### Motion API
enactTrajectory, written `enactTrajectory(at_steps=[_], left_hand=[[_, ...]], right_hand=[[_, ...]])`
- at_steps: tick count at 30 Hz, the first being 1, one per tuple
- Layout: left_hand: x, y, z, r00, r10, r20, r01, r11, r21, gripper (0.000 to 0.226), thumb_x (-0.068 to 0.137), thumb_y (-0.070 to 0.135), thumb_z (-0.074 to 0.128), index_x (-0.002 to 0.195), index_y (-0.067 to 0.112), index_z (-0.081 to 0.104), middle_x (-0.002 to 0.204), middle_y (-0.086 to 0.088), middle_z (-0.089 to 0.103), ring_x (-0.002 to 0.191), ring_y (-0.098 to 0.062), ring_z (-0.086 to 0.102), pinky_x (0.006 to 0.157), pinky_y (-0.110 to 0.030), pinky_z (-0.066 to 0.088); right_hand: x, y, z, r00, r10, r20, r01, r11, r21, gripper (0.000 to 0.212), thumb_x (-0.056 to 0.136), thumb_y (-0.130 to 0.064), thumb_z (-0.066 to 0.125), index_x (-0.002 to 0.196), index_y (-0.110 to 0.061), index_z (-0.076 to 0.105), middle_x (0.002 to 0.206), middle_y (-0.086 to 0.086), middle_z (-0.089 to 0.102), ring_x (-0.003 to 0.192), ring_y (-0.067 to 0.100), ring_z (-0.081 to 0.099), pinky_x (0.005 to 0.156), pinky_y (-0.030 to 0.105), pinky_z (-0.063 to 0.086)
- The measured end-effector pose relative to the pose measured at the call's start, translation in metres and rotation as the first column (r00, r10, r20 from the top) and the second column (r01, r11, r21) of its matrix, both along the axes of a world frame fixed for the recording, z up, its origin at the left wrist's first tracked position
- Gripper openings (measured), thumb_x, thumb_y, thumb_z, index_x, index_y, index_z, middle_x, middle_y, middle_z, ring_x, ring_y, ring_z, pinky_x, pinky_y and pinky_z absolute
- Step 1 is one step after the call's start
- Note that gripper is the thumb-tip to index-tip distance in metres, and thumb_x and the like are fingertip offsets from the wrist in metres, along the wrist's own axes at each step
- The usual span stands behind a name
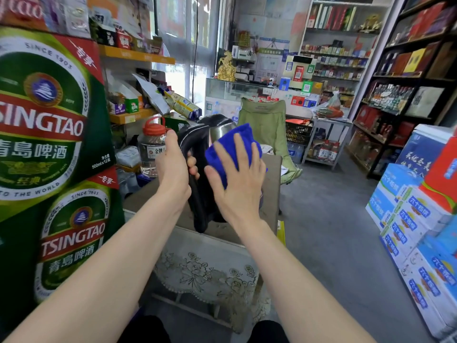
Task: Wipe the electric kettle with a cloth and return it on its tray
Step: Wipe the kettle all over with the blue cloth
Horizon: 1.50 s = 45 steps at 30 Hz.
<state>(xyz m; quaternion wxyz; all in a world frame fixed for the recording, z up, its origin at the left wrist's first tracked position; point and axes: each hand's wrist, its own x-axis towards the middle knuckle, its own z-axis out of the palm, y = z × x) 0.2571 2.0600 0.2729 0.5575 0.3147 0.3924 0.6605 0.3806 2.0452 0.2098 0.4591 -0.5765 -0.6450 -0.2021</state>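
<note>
One stainless-steel electric kettle (221, 131) with a black plastic handle is upright in front of the person, over a small brown-topped table (272, 184). Whether its base touches the tabletop I cannot tell. The left hand (170, 164) grips the handle, fingers curled round it. The right hand (237, 179) lies flat with fingers spread, pressing a bunched bright-blue terry cloth (232, 144) against the steel wall near the top. The wiping looks to be under way on the upper body, but how much of the wall is already clean cannot be judged. No tray shows, so the return is left to do. Just behind the left hand stands a clear plastic jar with a red cap (152, 147). Green beer cartons (44, 120) are stacked at the far left, and a green folding chair (264, 122) sits beyond the table.
</note>
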Motion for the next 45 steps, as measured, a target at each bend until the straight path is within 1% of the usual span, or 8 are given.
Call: enactTrajectory(at_steps=[6,13,19,23,28,31,35,45], left_hand=[[0.001,0.001,-0.008,0.999,-0.053,-0.010,0.053,0.998,0.027,0.049,0.091,0.056,0.046,0.062,0.018,0.051,0.043,0.002,0.042,0.037,-0.015,0.035,0.041,-0.025,0.032],[-0.019,0.007,0.005,0.982,-0.183,0.035,0.179,0.979,0.097,0.048,0.093,0.057,0.043,0.061,0.022,0.047,0.044,0.008,0.036,0.038,-0.010,0.031,0.040,-0.022,0.030],[-0.012,0.017,0.003,0.961,-0.067,0.268,0.078,0.996,-0.034,0.046,0.091,0.054,0.045,0.059,0.022,0.045,0.046,0.009,0.035,0.035,-0.009,0.030,0.038,-0.019,0.028],[-0.013,0.024,-0.001,0.916,-0.029,0.400,0.078,0.991,-0.108,0.048,0.091,0.056,0.041,0.057,0.023,0.039,0.044,0.010,0.033,0.033,-0.008,0.028,0.037,-0.015,0.025],[-0.027,0.028,0.003,0.864,-0.031,0.503,0.105,0.987,-0.119,0.048,0.092,0.049,0.043,0.052,0.023,0.037,0.043,0.010,0.031,0.033,-0.007,0.027,0.037,-0.014,0.024],[-0.036,0.035,0.006,0.864,-0.051,0.500,0.121,0.987,-0.109,0.042,0.091,0.043,0.045,0.054,0.024,0.038,0.044,0.011,0.031,0.033,-0.007,0.028,0.036,-0.016,0.026],[-0.035,0.041,0.014,0.834,-0.064,0.548,0.145,0.984,-0.106,0.039,0.091,0.036,0.045,0.055,0.023,0.042,0.043,0.010,0.032,0.032,-0.006,0.030,0.035,-0.017,0.028],[-0.008,0.031,0.022,0.794,0.053,0.606,0.033,0.991,-0.131,0.043,0.094,0.047,0.046,0.060,0.020,0.040,0.043,0.009,0.032,0.031,-0.007,0.030,0.036,-0.015,0.027]], right_hand=[[0.006,0.005,0.007,0.987,-0.007,-0.160,0.014,0.999,0.041,0.043,0.102,-0.044,0.043,0.141,-0.031,0.057,0.155,0.002,0.049,0.142,0.034,0.045,0.109,0.051,0.039],[0.069,0.024,0.045,0.400,-0.055,-0.915,-0.429,0.871,-0.240,0.045,0.104,-0.052,0.042,0.132,-0.022,0.061,0.120,-0.003,0.064,0.115,0.020,0.059,0.110,0.036,0.043],[0.015,-0.001,0.005,0.944,0.001,-0.329,0.008,1.000,0.026,0.046,0.099,-0.046,0.043,0.138,-0.029,0.061,0.146,-0.002,0.057,0.139,0.028,0.048,0.113,0.047,0.033],[-0.001,0.011,-0.022,0.961,-0.124,0.249,0.099,0.989,0.111,0.046,0.096,-0.045,0.058,0.140,-0.032,0.063,0.156,0.004,0.051,0.142,0.042,0.043,0.116,0.064,0.027],[0.017,0.016,0.027,0.980,0.070,-0.184,-0.056,0.995,0.082,0.038,0.103,-0.038,0.047,0.134,-0.024,0.065,0.142,0.001,0.061,0.137,0.029,0.051,0.114,0.044,0.036],[0.043,0.021,0.072,0.485,0.116,-0.867,-0.318,0.947,-0.052,0.029,0.108,-0.037,0.045,0.129,-0.024,0.060,0.104,-0.004,0.061,0.097,0.020,0.061,0.077,0.021,0.047],[0.066,0.027,0.077,-0.089,0.028,-0.996,-0.508,0.858,0.070,0.038,0.101,-0.057,0.048,0.109,-0.023,0.062,0.093,0.002,0.064,0.075,0.019,0.059,0.062,0.027,0.042],[0.008,0.019,0.007,-0.127,0.085,-0.988,-0.432,0.892,0.132,0.055,0.101,-0.063,0.037,0.152,-0.042,0.041,0.147,-0.009,0.057,0.134,0.023,0.055,0.114,0.046,0.044]])
